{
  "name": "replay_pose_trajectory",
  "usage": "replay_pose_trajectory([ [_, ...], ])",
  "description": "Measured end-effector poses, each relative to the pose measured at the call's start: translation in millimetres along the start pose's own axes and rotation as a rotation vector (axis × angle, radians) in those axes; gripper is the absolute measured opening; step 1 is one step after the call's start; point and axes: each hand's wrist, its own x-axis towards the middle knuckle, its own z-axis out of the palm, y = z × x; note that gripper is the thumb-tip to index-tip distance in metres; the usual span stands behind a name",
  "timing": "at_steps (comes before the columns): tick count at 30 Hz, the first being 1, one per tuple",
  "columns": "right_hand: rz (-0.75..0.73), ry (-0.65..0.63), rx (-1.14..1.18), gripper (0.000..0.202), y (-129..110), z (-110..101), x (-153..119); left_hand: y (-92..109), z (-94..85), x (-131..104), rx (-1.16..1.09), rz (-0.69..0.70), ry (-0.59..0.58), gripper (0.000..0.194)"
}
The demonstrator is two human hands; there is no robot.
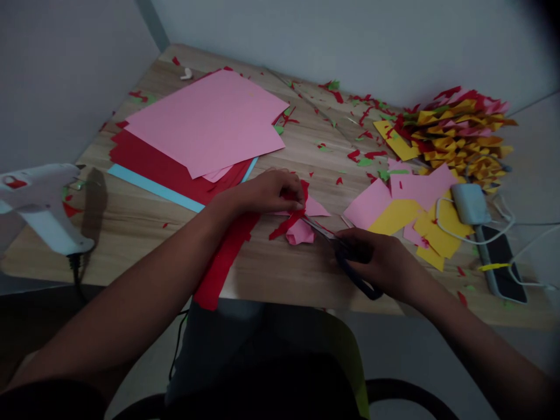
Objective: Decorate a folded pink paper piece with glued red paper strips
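My left hand (275, 191) pinches a small piece of red paper (294, 219) above the middle of the table. In my right hand (380, 256) is a pair of scissors (345, 251) with dark handles, its blades pointing left at the red paper's edge. How far the blades are apart is hard to make out. Pink paper pieces (301, 232) lie just under the red piece. A long red paper strip (227, 262) runs beneath my left wrist and over the table's front edge.
Pink sheets (210, 122) cover red sheets (153, 166) at the left. A glue gun (48, 201) stands at the far left. At right are yellow and pink cut pieces (396, 216), folded paper flowers (464, 134), a white charger (470, 203) and a phone (501, 262). Scraps litter the table.
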Motion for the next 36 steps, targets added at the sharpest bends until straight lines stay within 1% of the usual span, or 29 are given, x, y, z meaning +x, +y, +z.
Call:
replay_pose_trajectory([
  [3, 0.011, -0.006, -0.009, 0.041, 2, 2, 3, 2, -0.4, 0, -0.008, -0.013, -0.010, 0.016],
  [8, 0.014, -0.008, 0.006, 0.040, 0, 4, 4, 3, -1.2, -1, -0.005, -0.029, -0.018, 0.018],
  [14, -0.006, -0.002, 0.019, 0.044, 3, 7, 5, -2, -0.3, -1, -0.016, -0.016, -0.023, 0.015],
  [18, 0.014, -0.001, 0.037, 0.046, 4, 8, 5, -5, 0.4, -1, 0.016, -0.014, -0.024, 0.016],
  [21, 0.027, 0.002, 0.061, 0.045, 0, 8, 5, -5, 0.9, -1, 0.024, -0.023, -0.024, 0.015],
  [26, 0.019, 0.000, 0.036, 0.039, -2, 9, 5, -6, 2.0, -2, 0.021, -0.024, -0.022, 0.014],
  [32, -0.023, 0.069, -0.067, 0.038, -3, 12, 6, -8, 1.6, 0, 0.076, -0.030, -0.039, 0.015],
  [36, -0.063, 0.103, -0.115, 0.032, -2, 13, 6, -3, 0.9, 0, 0.118, -0.088, -0.025, 0.016],
])
